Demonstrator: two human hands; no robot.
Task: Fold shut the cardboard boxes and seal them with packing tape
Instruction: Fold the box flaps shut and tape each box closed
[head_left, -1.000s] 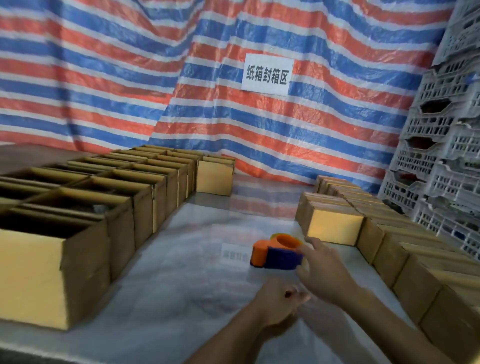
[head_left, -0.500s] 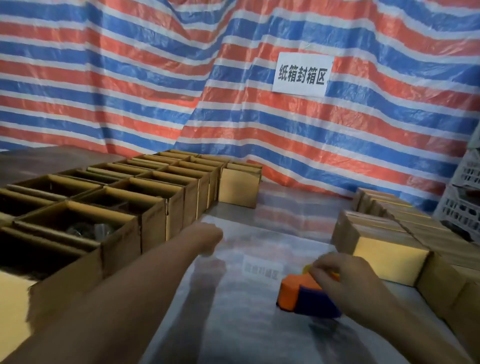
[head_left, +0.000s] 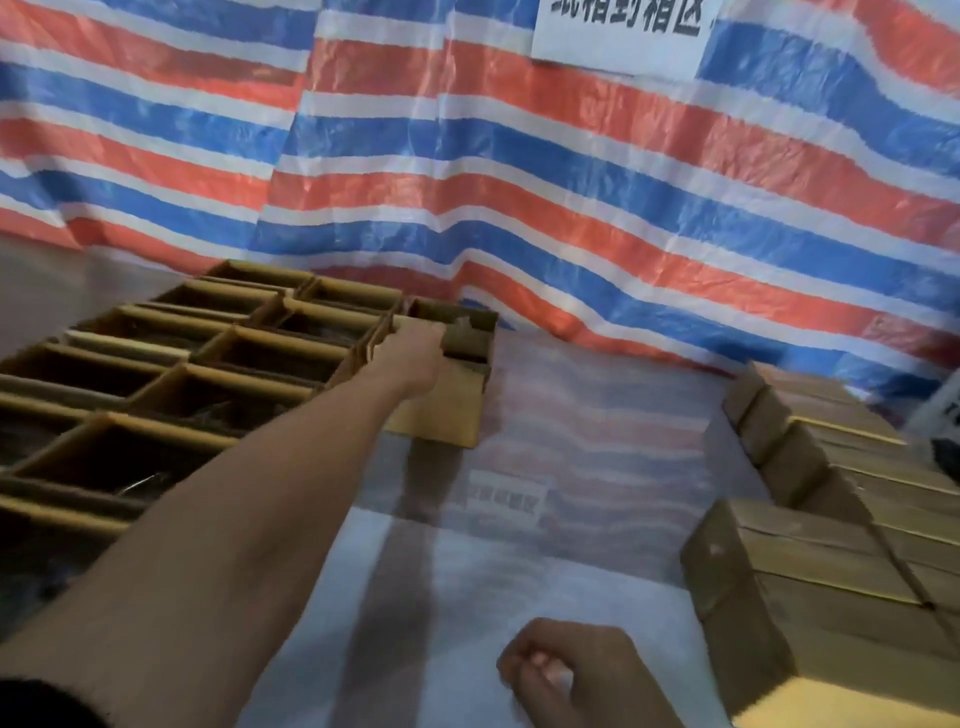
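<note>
My left arm stretches far forward, and my left hand (head_left: 415, 358) grips the rim of the far open cardboard box (head_left: 447, 415) at the end of the left rows. Its fingers curl over the box's edge. Down at the bottom of the view, my right hand (head_left: 571, 670) rests above the table with its fingers loosely curled and nothing in it. The tape dispenser is out of view.
Several open boxes (head_left: 249, 358) stand in rows on the left. Closed boxes (head_left: 810, 571) line the right side. Between them runs the glossy table top (head_left: 545, 519). A striped tarp (head_left: 519, 208) with a white sign (head_left: 623, 31) hangs behind.
My left hand reached forward and took hold of the far open box. My right hand left the orange and blue tape dispenser, which no longer shows. The view tilted closer to the far end.
</note>
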